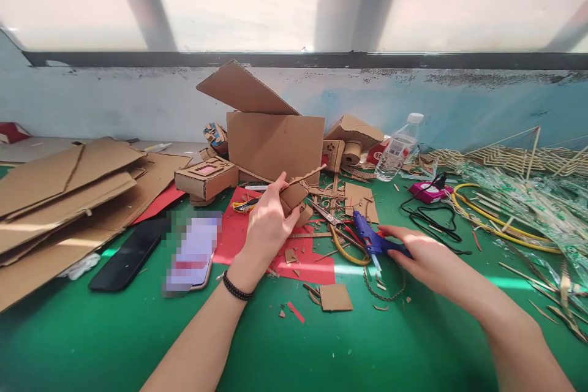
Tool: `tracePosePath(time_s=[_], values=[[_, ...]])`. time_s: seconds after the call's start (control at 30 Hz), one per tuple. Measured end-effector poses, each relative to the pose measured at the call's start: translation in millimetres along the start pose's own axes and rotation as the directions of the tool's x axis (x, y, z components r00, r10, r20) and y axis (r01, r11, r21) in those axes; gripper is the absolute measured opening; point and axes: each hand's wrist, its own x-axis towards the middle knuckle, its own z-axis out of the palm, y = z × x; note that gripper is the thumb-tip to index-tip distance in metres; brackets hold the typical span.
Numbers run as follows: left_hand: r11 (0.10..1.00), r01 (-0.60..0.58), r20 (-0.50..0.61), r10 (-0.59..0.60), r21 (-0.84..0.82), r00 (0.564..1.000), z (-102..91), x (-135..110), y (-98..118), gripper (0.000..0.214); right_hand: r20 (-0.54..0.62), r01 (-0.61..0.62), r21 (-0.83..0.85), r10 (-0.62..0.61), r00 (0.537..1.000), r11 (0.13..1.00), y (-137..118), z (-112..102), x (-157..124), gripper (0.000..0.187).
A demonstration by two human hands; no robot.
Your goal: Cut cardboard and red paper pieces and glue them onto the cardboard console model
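Cardboard block (294, 196), at the blue hot-glue gun's (365, 231) ten o'clock, is pinched in left hand (269, 215); gun handle is grasped by right hand (413, 250). Gluing stage is inferred; gun should be brought to block.

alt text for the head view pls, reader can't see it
A person's left hand holds a small cardboard piece while the right hand grips a blue glue gun by its handle. Around them, a green table bears cardboard scraps, scissors and red paper, with cardboard sheets stacked at left.
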Motion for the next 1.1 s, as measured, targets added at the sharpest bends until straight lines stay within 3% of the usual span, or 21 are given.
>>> tracePosePath(time_s=[0.13, 0.27, 0.47, 0.63, 0.7, 0.8, 0.97, 1.1], values=[[0.999, 0.015, 0.013, -0.014, -0.052, 1.0, -0.7, 0.9, -2.2, 0.064, -0.029, 0.062, -0.079, -0.064, 0.998, 0.995, 7.6, 13.0, -0.8, 0.055], [0.998, 0.034, 0.044, -0.032, -0.057, 0.999, -2.1, 0.9, -3.7, 0.066, -0.072, 0.095, -0.077, -0.101, 0.992, 0.992, 16.4, 3.7, -1.3, 0.051], [0.999, 0.013, 0.052, -0.011, -0.048, 0.999, -5.3, 1.5, -1.9, 0.06, -0.258, 0.041, -0.196, -0.092, 0.962, 0.98, 64.4, 0.2, -10.4, 0.049], [0.999, 0.007, 0.069, -0.004, -0.049, 0.998, -6.8, 1.8, 0.5, 0.062, -0.214, 0.024, -0.127, -0.051, 0.975, 0.992, 84.9, 5.4, -17.8, 0.052], [0.999, 0.012, 0.077, -0.008, -0.044, 0.997, -6.6, 1.5, 1.3, 0.062, -0.255, -0.01, -0.173, -0.035, 0.966, 0.985, 69.9, 0.4, -16.5, 0.05], [0.999, 0.013, 0.081, -0.01, -0.04, 0.997, -5.2, 1.1, 1.5, 0.061, -0.291, -0.056, -0.247, -0.019, 0.956, 0.968, 22.0, -6.3, -6.1, 0.045], [0.999, 0.003, 0.065, 0.001, -0.054, 0.998, -4.5, 1.3, -0.8, 0.06, 0.039, 0.099, -0.325, -0.091, 0.995, 0.94, -53.8, 5.3, 25.3, 0.032], [0.997, -0.015, 0.072, 0.02, -0.072, 0.997, -6.1, 2.1, -1.6, 0.057, 0.127, 0.101, -0.292, -0.066, 0.99, 0.951, -68.6, 9.2, 47.2, 0.026]])
